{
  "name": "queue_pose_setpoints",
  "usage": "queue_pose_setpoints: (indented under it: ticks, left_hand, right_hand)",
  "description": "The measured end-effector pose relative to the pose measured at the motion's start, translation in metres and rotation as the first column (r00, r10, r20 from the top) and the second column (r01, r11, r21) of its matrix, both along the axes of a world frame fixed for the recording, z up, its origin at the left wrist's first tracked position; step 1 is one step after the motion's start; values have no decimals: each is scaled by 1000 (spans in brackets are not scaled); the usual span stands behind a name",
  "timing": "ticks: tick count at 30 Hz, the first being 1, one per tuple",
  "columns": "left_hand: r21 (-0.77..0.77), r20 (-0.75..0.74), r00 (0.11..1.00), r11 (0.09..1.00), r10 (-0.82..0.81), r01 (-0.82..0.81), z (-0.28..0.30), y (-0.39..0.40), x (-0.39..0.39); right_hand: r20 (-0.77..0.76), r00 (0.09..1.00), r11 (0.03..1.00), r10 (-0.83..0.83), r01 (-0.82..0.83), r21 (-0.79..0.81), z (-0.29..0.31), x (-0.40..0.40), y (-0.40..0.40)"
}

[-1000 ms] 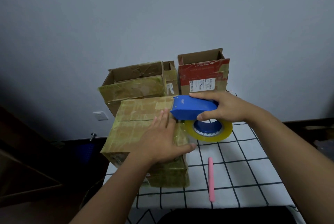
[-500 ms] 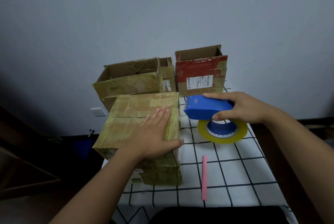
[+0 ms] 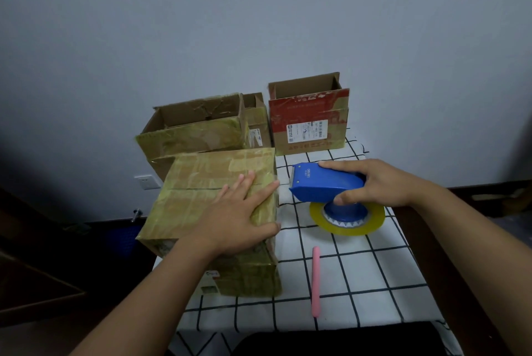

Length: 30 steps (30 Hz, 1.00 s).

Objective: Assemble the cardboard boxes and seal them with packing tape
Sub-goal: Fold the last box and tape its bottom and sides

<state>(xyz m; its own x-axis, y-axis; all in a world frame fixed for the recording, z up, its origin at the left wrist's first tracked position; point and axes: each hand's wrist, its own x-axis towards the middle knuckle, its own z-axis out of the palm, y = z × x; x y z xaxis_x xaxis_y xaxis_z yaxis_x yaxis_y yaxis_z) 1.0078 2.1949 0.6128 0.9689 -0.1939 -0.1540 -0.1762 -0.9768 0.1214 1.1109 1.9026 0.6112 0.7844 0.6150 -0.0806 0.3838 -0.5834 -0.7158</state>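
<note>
Taped box (image 3: 210, 200) sits near-left on the checked worktop (image 3: 359, 283), long axis near-to-far. Left hand (image 3: 241, 217) lies flat on its top, fingers straight. Right hand (image 3: 377, 183) grips the blue tape dispenser (image 3: 325, 184) just right of the box — cutter end pointing left at it, yellow roll (image 3: 347, 219) underneath.

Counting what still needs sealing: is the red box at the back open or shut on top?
Open. The red box has its flaps standing up, and its bare inner walls show from above.
</note>
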Motion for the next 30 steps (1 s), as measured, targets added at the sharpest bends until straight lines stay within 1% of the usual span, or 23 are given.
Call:
queue_pose_setpoints:
  ticks: [3, 7, 11, 18, 20, 24, 25, 26, 27, 28, 29, 30]
  left_hand:
    - [-8, 12, 1000, 1000, 6, -6, 0, 0, 0]
    - [2, 16, 1000, 1000, 0, 0, 0, -2, 0]
    - [16, 20, 1000, 1000, -2, 1, -1, -2, 1]
    - [18, 12, 1000, 1000, -7, 7, 0, -3, 0]
    - [22, 13, 1000, 1000, -9, 9, -1, -3, 0]
    - [25, -4, 1000, 1000, -7, 7, 0, -4, 0]
    - [19, -5, 1000, 1000, -3, 4, 1, -4, 0]
    - [11, -3, 1000, 1000, 1, -1, 2, -4, -1]
    - [5, -1, 1000, 1000, 4, -4, 2, -4, -2]
    - [6, -3, 1000, 1000, 2, -2, 2, -4, -3]
    - [11, -5, 1000, 1000, -1, 1, 2, -4, -3]
    - [14, -6, 1000, 1000, 2, -2, 3, -5, -3]
  right_hand:
    - [-13, 1000, 1000, 0, 0, 20, 1, -1, -9]
    - [3, 1000, 999, -3, 3, -42, 8, -7, -18]
    - [64, 997, 981, 44, -31, -192, 15, -7, -5]
    - [60, 988, 903, 143, -105, -417, 28, 1, 28]
    - [33, 987, 889, 159, -128, -441, 33, 1, 35]
    - [-18, 984, 883, 179, -169, -437, 41, 8, 51]
    - [-31, 981, 857, 190, -181, -483, 38, 8, 57]
    - [-44, 975, 793, 216, -202, -575, 28, 8, 61]
    - [-53, 969, 702, 240, -211, -680, 14, 5, 63]
    - [-42, 971, 639, 236, -188, -746, -2, 3, 62]
    - [-14, 980, 641, 197, -139, -755, -16, 2, 55]
    - [29, 989, 690, 143, -79, -719, -24, 2, 47]
